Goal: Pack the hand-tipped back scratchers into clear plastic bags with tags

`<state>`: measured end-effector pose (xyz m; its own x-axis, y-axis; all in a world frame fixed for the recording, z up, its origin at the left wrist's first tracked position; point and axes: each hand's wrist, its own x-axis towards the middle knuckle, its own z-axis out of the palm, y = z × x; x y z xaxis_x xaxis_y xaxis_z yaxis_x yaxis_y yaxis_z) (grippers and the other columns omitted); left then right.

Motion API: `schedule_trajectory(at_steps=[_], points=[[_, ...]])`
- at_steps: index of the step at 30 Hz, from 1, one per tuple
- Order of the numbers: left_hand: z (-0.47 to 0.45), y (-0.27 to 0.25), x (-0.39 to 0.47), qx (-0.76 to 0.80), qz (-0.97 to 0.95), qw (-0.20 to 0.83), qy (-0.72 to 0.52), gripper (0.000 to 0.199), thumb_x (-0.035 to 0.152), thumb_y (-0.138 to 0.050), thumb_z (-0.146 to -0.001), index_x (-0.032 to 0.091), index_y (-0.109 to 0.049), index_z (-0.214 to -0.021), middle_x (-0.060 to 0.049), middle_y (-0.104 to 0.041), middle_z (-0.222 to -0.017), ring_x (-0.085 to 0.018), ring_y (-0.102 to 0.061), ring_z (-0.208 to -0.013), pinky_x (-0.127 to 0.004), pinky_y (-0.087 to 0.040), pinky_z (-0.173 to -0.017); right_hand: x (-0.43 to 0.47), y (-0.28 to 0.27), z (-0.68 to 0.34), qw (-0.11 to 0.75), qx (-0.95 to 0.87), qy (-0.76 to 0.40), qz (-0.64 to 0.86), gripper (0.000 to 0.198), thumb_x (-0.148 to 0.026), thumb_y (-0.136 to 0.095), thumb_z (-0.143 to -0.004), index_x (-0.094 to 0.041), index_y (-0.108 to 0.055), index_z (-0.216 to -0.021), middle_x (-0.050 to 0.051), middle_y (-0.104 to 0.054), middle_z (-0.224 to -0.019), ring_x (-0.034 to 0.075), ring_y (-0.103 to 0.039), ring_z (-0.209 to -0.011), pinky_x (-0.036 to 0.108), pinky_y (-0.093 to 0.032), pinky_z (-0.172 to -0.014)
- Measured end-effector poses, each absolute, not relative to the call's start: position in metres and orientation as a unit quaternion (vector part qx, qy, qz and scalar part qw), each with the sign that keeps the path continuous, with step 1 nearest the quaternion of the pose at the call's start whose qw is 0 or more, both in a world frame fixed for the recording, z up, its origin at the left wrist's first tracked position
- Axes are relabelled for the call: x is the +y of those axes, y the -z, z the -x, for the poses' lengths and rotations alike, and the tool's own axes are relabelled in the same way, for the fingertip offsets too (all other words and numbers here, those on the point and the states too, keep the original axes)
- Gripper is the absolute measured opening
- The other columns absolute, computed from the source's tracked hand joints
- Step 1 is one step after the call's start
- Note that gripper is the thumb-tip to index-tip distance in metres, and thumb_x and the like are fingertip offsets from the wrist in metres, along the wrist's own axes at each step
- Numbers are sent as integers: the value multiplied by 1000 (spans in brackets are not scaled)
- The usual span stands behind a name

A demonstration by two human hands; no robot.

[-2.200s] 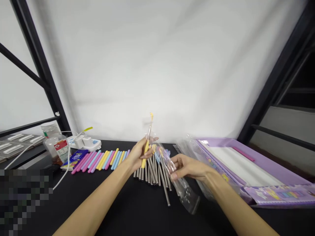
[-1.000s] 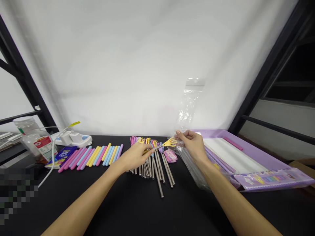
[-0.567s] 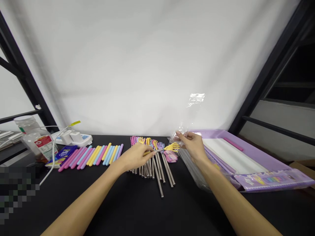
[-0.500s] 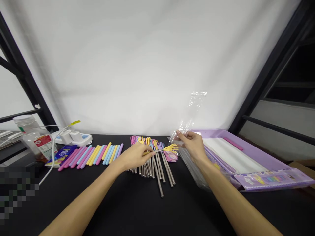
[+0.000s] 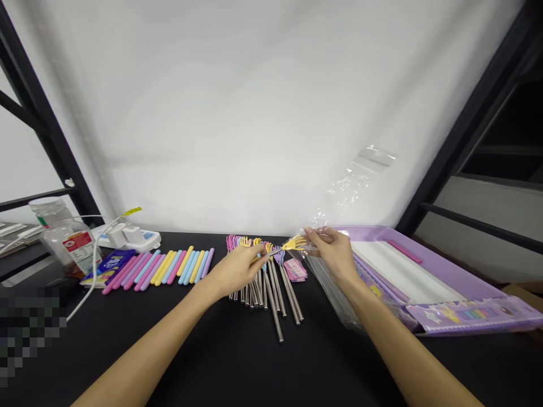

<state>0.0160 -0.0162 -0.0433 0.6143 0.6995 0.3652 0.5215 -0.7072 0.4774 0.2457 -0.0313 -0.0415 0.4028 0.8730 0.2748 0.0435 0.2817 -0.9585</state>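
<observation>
My left hand [image 5: 240,268] is closed around the metal rod of a back scratcher with a yellow claw head [image 5: 296,243]. The yellow head points right and lies at the mouth of a clear plastic bag [image 5: 339,195]. Between thumb and fingers of my right hand [image 5: 333,251] the bag is pinched, its long body slanting up to the right. Under and beside my left hand lie several back scratchers [image 5: 278,291], with coloured claw heads toward the wall and metal rods toward me. A small stack of pink cards [image 5: 296,270] sits right of them.
Several pastel handles [image 5: 169,267] lie in a row at left. Beyond them are a blue packet [image 5: 112,265], a clear jar [image 5: 68,243] and a power strip [image 5: 142,240] with a white cable. A purple tray [image 5: 441,260] and clear bags [image 5: 335,294] lie at right.
The yellow claw head has moved up to the bag's mouth in my right hand. The bag now leans further right, with its far end higher and spread out.
</observation>
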Motion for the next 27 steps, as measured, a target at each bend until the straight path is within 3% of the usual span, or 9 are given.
schedule_trajectory(at_steps=[6, 10, 15, 22, 25, 27], points=[[-19, 47, -16, 394, -876, 77, -267, 24, 37, -39, -99, 21, -56, -95, 0, -60, -71, -17, -54, -62, -26, -32, -57, -27, 45, -250, 656, -447, -324, 516, 46, -53, -83, -63, -12, -72, -82, 11, -76, -81, 27, -73, -83, 32, -65, -57], [-20, 45, -18, 389, -872, 97, -281, 23, 36, -38, -99, 21, -55, -94, 2, -54, -65, -15, -51, -59, -26, -32, -57, -27, 44, -250, 650, -461, -332, 504, 44, -50, -82, -66, -12, -73, -84, 11, -76, -83, 26, -73, -81, 32, -65, -59], [-24, 49, -19, 367, -843, 232, -317, 30, 44, -39, -98, 21, -57, -91, 6, -42, -55, -12, -40, -49, -24, -29, -52, -30, 43, -242, 650, -467, -364, 477, 42, -49, -83, -65, -12, -75, -85, 10, -76, -83, 24, -72, -80, 31, -64, -63], [-36, 60, -23, 361, -758, 386, -383, 38, 50, -49, -93, 21, -47, -117, 7, -54, -58, -8, -42, -42, -19, -33, -44, -35, 55, -217, 590, -495, -486, 414, 34, -46, -79, -72, -14, -74, -81, 9, -75, -82, 18, -70, -73, 27, -59, -65], [-32, 56, -22, 352, -738, 447, -363, 52, 50, -57, -88, 20, -44, -129, -2, -66, -81, -8, -51, -44, -21, -41, -43, -37, 53, -215, 602, -495, -481, 402, 32, -45, -80, -72, -15, -74, -81, 8, -75, -83, 18, -69, -74, 27, -57, -67], [-26, 51, -18, 328, -729, 506, -325, 55, 47, -65, -84, 19, -49, -129, -10, -67, -103, -11, -62, -58, -24, -50, -51, -37, 49, -220, 630, -475, -465, 401, 30, -43, -81, -71, -15, -73, -79, 6, -74, -81, 18, -68, -75, 27, -56, -67]])
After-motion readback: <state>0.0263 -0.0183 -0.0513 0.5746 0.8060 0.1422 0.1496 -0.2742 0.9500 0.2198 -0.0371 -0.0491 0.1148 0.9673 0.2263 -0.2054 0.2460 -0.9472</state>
